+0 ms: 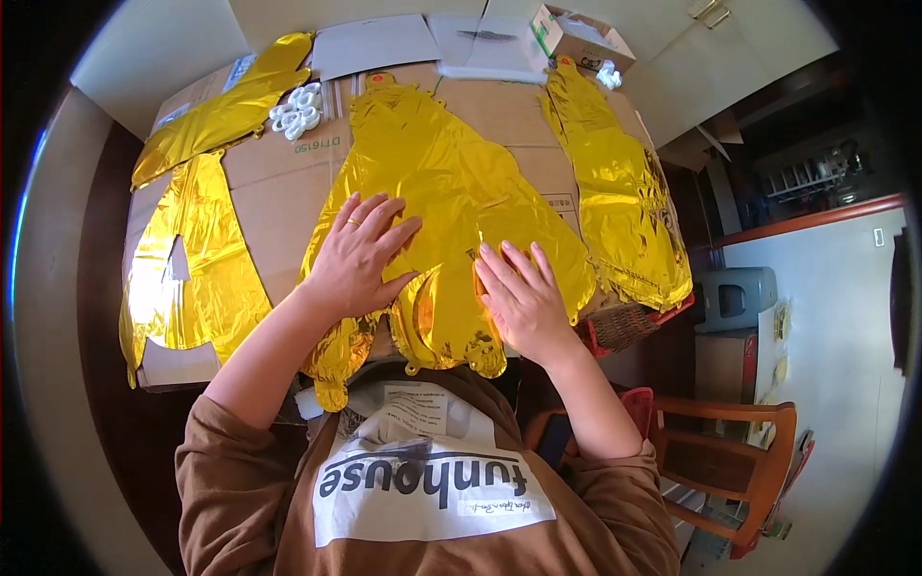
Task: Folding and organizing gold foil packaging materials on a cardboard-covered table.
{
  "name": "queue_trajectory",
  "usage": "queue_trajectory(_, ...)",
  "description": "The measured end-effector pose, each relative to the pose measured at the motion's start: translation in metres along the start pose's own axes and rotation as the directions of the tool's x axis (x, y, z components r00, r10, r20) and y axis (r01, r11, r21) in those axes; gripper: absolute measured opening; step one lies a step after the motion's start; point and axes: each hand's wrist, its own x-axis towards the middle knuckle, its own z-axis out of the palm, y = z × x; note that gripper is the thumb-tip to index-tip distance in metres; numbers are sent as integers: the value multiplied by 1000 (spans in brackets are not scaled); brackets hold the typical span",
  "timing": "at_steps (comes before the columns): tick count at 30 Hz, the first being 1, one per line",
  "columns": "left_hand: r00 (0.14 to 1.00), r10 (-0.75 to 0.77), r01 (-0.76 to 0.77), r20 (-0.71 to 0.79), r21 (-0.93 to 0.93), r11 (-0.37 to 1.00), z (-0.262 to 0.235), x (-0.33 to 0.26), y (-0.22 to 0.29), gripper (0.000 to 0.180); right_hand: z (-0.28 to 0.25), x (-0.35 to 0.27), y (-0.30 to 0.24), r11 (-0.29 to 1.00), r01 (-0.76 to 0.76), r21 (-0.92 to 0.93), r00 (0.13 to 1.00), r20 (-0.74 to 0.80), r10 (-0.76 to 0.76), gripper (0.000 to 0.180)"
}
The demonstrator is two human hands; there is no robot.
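Gold foil balloon (pixel 451 182), uninflated, lying flat in the middle of a sheet of brown cardboard (pixel 279 182) that covers the counter; its lower lobes hang a little over the near edge toward the person's lap. Foil is creased and very shiny, throwing glare. Judged to be near weightless, limp, slick under the palm, and easy to crease or puncture at the seams; likely to slide on the cardboard if pushed sideways. Best taken by an outer edge or seam tab with a light pinch, or pressed flat with the whole palm as is being done here, rather than bunched in the middle. Left hand (pixel 360 254) lies palm down on the balloon's left-centre part, fingers spread and fully extended, a ring on one finger; it grasps nothing, only presses. Right hand (pixel 519 302) lies palm down on the lower right part, fingers together and straight, likewise flat and holding nothing. Outward: a second gold foil piece (pixel 192 278) to the left, with a triangular cut-out, partly overhanging the cardboard; a long narrow gold piece (pixel 226 110) above it, slanting to the far corner; another long gold piece (pixel 624 202) on the right, reaching to the counter's right edge. Small white plastic rings (pixel 298 110) clustered near the far left. White papers (pixel 375 43) and a small open carton (pixel 581 38) at the far side. Wooden chair (pixel 730 451) to the person's right.
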Motion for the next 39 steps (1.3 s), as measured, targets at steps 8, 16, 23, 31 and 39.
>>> queue_trajectory(8, 1000, -2, 2, 5, 1, 1000, 0, 1, 0, 68, -3, 2, 2, 1000, 21, -5, 999, 26, -21, 48)
queue_trajectory(16, 988, 18, -18, -155, 4, 1000, -18, 18, 12, 50, -6, 7, -3, 1000, -2, 21, 1000, 14, 1, 41)
queue_trajectory(23, 913, 379, -401, -154, -160, 902, 24, 52, 31, 49, -6, 12, -5, 1000, 9, 14, 1000, 16, -10, 45)
queue_trajectory(31, 932, 352, -361, -81, -186, 914, 38, 46, 23, 50, -8, -12, 0, 990, 53, 128, 998, 14, -55, 60)
queue_trajectory(39, 934, 347, -356, -81, -203, 912, 39, 44, 21, 50, -24, -83, -14, 968, 162, 192, 987, -9, -163, 46)
